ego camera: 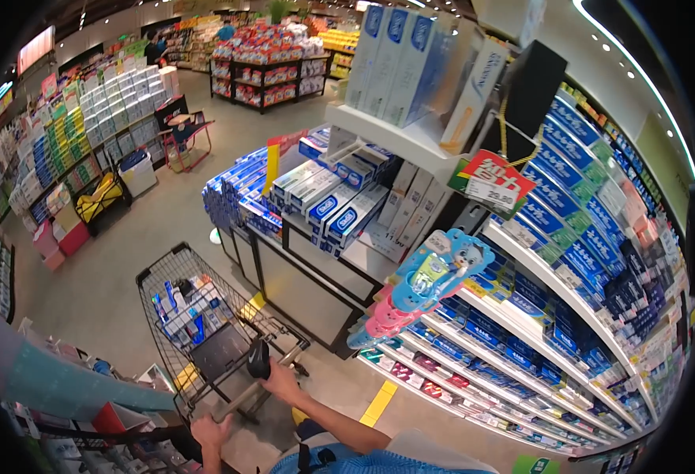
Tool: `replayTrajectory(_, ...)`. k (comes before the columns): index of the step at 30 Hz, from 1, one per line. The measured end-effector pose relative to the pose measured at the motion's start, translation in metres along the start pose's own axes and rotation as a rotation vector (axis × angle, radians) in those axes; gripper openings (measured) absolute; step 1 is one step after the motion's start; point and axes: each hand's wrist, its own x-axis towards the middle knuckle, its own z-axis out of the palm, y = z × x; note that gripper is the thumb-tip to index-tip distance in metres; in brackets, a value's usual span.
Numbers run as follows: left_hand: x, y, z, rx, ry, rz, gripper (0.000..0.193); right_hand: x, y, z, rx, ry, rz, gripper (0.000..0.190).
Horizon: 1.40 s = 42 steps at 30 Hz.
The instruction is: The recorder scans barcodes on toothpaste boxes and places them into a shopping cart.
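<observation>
A wire shopping cart (164, 332) stands before me, its handle (238, 404) running slantwise towards my body. My left hand (210, 431) is closed over the handle's left end. Farther right, my right hand (281, 380) has its fingers around a rounded black object (258, 359), right at the handle. I cannot tell what this object is, or whether the same hand also grips the bar. Inside the basket lies a heap of small boxes and packs (187, 311), mostly white and blue. Behind the child seat flap (220, 352), part of the load is hidden.
A display table (312, 293) stacked with toothpaste boxes (324, 204) stands just right of the cart. Hanging cartoon-bear packs (424, 284) jut out beside toothpaste shelves (501, 332). A folding chair (184, 133), a white bin (138, 173) and a wagon (101, 201) stand at left.
</observation>
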Motion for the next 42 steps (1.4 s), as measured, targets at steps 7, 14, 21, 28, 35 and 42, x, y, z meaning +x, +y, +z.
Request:
replayTrajectory(7, 0.054, -0.012, -0.011, 0.013, 0.001, 0.093, 0.064, 0.044, -0.023, -0.001, 0.047, -0.044, -0.017, 0.055)
replayTrajectory(14, 0.070, -0.038, -0.008, -0.025, 0.046, 0.118, 0.066, 0.058, -0.027, 0.025, 0.046, -0.037, -0.037, 0.056)
replayTrajectory(21, 0.089, -0.064, -0.008, -0.019, 0.029, 0.160, 0.065, 0.061, -0.043, 0.047, 0.026, -0.014, 0.018, 0.050)
replayTrajectory(28, 0.106, -0.072, -0.014, -0.114, -0.022, 0.173, 0.064, 0.067, -0.055, 0.056, 0.048, 0.077, 0.048, 0.050)
replayTrajectory(35, 0.105, -0.073, -0.012, -0.091, 0.006, 0.210, 0.062, 0.069, -0.060, 0.054, 0.049, 0.065, 0.053, 0.051)
replayTrajectory(42, 0.103, -0.070, -0.015, -0.084, 0.001, 0.240, 0.058, 0.071, -0.049, 0.041, 0.113, -0.067, 0.028, 0.052)
